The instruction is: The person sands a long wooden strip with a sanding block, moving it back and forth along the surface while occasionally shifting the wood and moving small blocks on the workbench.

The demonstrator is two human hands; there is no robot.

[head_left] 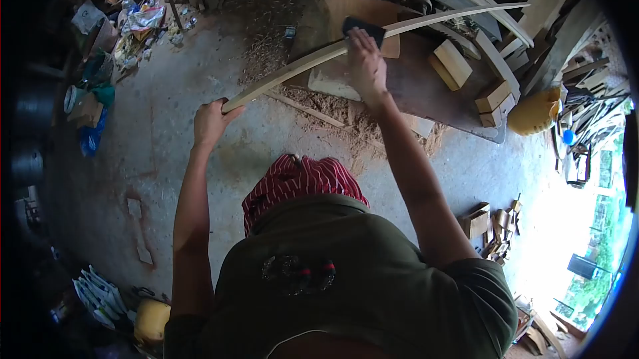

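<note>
— What do I see closest to me?

— Your red striped cloth (299, 182) and your green shirt (373, 279) are at the bottom. Your two arms reach out from there.

— What is my left hand doing?

— Your left hand (213, 120) is at the near end of a long, thin wood strip (286, 76). Your fingers (225, 103) are closed tight around that end. There is no gap between them and the wood.

— And my right hand?

— Your right hand (367, 62) is farther out, about halfway along the strip. It lies on top of a dark block (365, 26). Your fingers are bent a little over the block and press it down on the strip. They are closed on the block, not spread wide.

— Where does the strip go?

— It starts at your left hand and bends like a bow, up and to the right. It crosses over a dark wooden surface (432, 92) and its far end sticks out past it.

— What else is there?

— Sawdust (333, 109) lies on the floor (166, 159) just under the strip. Some small wood blocks (452, 62) sit on the surface, near your right hand. A yellow thing (536, 111) rests at the right end of the surface. Past that, more wood pieces (546, 6) are piled up.
</note>
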